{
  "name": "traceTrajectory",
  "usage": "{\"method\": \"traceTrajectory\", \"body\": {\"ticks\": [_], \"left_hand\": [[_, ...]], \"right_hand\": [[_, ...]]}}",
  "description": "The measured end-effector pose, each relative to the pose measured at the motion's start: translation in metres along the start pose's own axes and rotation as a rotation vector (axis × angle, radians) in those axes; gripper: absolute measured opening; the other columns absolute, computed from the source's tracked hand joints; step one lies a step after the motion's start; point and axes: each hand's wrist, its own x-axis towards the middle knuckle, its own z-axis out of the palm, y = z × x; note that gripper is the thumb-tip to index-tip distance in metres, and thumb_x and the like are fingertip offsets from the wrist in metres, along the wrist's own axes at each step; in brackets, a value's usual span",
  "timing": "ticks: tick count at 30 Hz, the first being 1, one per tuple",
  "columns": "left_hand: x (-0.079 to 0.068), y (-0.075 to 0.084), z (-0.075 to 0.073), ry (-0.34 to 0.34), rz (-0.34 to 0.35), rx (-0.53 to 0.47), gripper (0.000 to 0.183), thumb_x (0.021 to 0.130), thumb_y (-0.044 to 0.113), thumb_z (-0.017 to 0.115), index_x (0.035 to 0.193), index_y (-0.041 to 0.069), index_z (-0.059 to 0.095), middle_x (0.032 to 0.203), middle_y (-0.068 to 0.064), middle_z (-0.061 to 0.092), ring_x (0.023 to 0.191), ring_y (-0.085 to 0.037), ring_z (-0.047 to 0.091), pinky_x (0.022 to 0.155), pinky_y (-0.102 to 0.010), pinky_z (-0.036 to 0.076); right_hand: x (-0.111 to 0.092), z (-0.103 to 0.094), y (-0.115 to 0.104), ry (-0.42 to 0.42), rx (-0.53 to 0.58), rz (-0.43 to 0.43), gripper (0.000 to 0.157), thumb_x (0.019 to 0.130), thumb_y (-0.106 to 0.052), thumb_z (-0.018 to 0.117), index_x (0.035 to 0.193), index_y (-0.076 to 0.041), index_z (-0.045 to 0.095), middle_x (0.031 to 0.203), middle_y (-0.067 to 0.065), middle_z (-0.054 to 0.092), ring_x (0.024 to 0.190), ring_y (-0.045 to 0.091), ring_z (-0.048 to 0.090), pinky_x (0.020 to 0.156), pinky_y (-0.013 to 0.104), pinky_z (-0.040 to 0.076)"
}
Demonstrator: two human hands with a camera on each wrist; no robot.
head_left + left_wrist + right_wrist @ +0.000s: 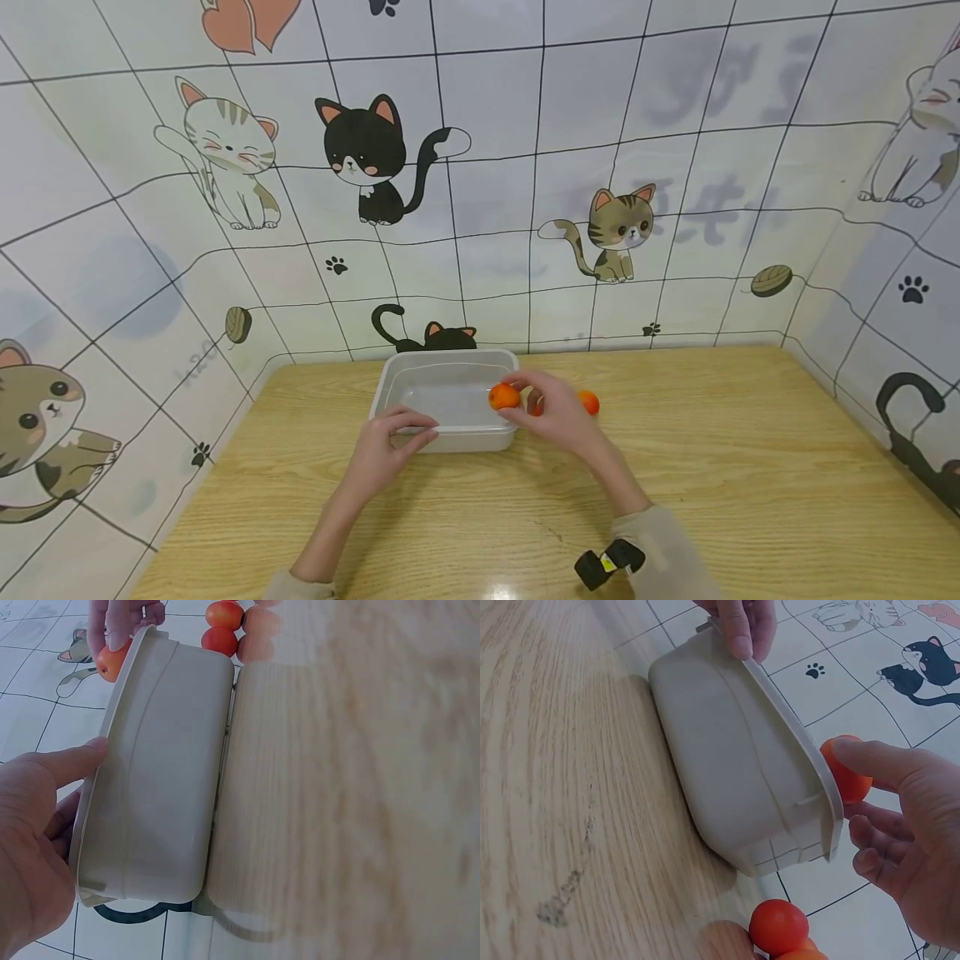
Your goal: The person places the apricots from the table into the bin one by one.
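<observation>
I see a glossy, round, orange-red fruit (504, 397) at the right end of a pale grey, rectangular plastic tub (480, 442), up by its rim; I cannot tell whether the two touch. The right hand (558, 412), to the right of the tub, has thumb and fingers clamped on that fruit. My left wrist view shows the left hand (382, 450) pinching the tub's near rim, thumb outside and fingers over the inner side. At least two more orange-red fruits (590, 402) sit touching each other, just right of the tub. Under the tub I have a light wood-grain tabletop (712, 467); behind it, a white wall (495, 167) with black grid lines and cartoon cats.
</observation>
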Motion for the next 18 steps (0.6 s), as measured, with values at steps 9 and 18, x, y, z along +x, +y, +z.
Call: {"method": "traceTrajectory", "body": {"ticks": [9, 18], "left_hand": [[-0.0004, -0.0004, -0.0003, 0.003, 0.008, -0.009, 0.01, 0.084, 0.011, 0.082, 0.094, 0.009, 0.079, 0.093, 0.009, 0.071, 0.09, -0.013, 0.067, 0.079, -0.033, 0.055], [-0.0007, -0.0032, 0.0006, -0.008, -0.021, -0.018, 0.011, 0.085, 0.014, 0.082, 0.096, 0.011, 0.079, 0.094, 0.012, 0.07, 0.091, -0.012, 0.067, 0.079, -0.033, 0.055]], "right_hand": [[0.0007, 0.0067, 0.0015, -0.031, -0.052, -0.004, 0.039, 0.086, -0.019, 0.083, 0.12, -0.008, 0.069, 0.102, 0.001, 0.067, 0.067, 0.011, 0.051, 0.058, 0.024, 0.046], [-0.001, 0.0062, 0.0032, -0.065, -0.048, 0.01, 0.042, 0.088, -0.021, 0.081, 0.124, -0.004, 0.067, 0.106, 0.011, 0.067, 0.062, 0.011, 0.05, 0.059, 0.025, 0.048]]}}
